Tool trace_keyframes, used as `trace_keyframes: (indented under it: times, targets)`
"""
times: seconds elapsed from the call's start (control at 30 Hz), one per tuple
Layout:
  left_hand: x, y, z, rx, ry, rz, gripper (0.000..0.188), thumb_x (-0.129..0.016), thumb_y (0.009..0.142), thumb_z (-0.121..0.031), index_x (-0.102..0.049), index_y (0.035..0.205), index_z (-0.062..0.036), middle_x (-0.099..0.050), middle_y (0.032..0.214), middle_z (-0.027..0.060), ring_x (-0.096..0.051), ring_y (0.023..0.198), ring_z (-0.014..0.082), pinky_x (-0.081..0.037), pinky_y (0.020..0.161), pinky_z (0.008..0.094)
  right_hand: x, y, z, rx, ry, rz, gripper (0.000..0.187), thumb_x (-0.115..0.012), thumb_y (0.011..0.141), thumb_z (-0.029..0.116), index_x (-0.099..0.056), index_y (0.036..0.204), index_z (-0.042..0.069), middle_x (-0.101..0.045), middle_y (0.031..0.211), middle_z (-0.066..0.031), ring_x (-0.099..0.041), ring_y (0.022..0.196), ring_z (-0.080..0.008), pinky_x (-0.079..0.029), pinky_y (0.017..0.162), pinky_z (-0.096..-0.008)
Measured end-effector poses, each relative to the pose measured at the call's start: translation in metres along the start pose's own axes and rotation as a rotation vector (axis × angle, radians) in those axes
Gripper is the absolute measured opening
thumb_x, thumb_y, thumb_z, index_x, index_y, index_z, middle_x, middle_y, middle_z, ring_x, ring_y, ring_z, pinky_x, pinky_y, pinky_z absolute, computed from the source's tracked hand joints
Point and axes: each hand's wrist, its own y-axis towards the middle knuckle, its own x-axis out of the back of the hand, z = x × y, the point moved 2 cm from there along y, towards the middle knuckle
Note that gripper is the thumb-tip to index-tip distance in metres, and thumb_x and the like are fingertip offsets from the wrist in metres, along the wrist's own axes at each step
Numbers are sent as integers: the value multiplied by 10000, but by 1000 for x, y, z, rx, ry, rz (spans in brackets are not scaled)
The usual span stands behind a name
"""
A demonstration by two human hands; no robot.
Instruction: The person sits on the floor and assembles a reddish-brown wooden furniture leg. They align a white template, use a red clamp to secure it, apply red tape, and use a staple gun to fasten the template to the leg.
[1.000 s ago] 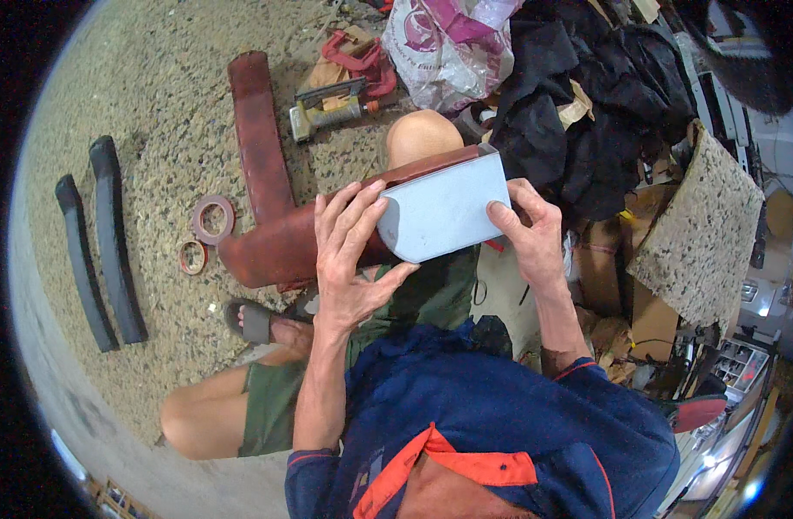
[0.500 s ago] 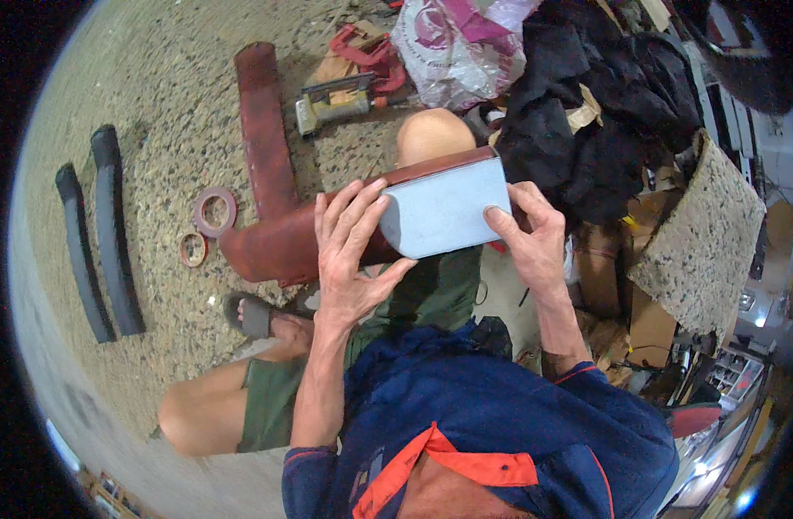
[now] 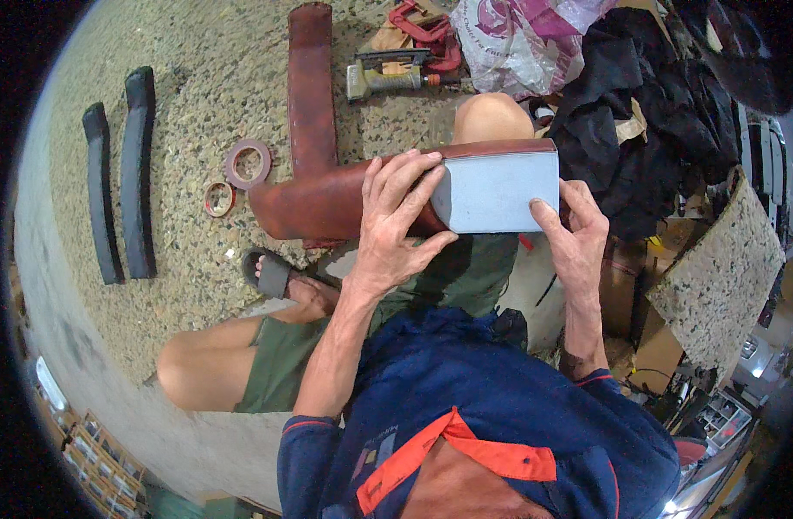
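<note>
A long padded piece covered in brown leather [image 3: 314, 206] lies across my raised knee, its right end bearing a smooth pale blue-grey panel [image 3: 496, 192] that faces up. Around the middle of the piece is my left hand [image 3: 398, 208], with fingers over the far edge and thumb at the near edge, by the panel's rounded left end. My right hand [image 3: 578, 227] pinches the squared right end, thumb on the panel and fingers mostly hidden behind its edge. Beyond, another brown leather-covered piece [image 3: 312, 95] points away from me.
Two black padded strips [image 3: 138, 173] and two tape rolls [image 3: 233, 166] lie on a speckled foam sheet [image 3: 206, 259]. Farther off are a staple gun [image 3: 388, 81], red clamps [image 3: 444, 54] and a plastic bag [image 3: 522, 52]. Black fabric [image 3: 613, 130] and a foam offcut [image 3: 721, 268] sit at right.
The view has shifted, so everything appears farther right and mostly higher. The leather-covered piece looks more level. Both hands keep nearly the same grip on it.
</note>
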Motion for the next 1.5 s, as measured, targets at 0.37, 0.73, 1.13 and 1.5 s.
trace_keyframes:
  times: [0.37,0.73,1.13,1.5]
  targets:
    - [-1,7,-6,-41,77,33,1013,-963,599,-258,-549,1508,-92,-515,1555,101,-442,1471,346,-286,1240,569,-3,-1,-1,58,-131,-51,481,-917,808,208,-747,1153,-82,-614,924,-73,-588,823,-159,-492,721,-310]
    - [-51,73,-63,-203,99,37,1169,-973,532,-290,-456,1546,-26,-536,1487,169,-499,1362,374,-317,1164,578,27,30,8,-2,-16,235,419,-827,888,321,-785,1081,-49,-692,823,-97,-605,763,-130,-479,663,-333]
    - [-46,70,-67,-231,190,49,1129,-960,556,-290,-482,1552,-58,-550,1493,174,-537,1342,391,-377,1140,537,13,8,6,199,19,74,438,-847,873,280,-760,1175,-25,-653,869,-150,-640,798,-260,-511,719,-388]
    - [102,74,-7,298,115,356,848,-1006,613,-438,-686,1266,-2,-784,1084,172,-744,1064,298,-570,953,430,-27,19,57,294,649,-247,389,-834,923,146,-691,1242,-26,-734,1103,-85,-674,989,-141,-553,892,-316]
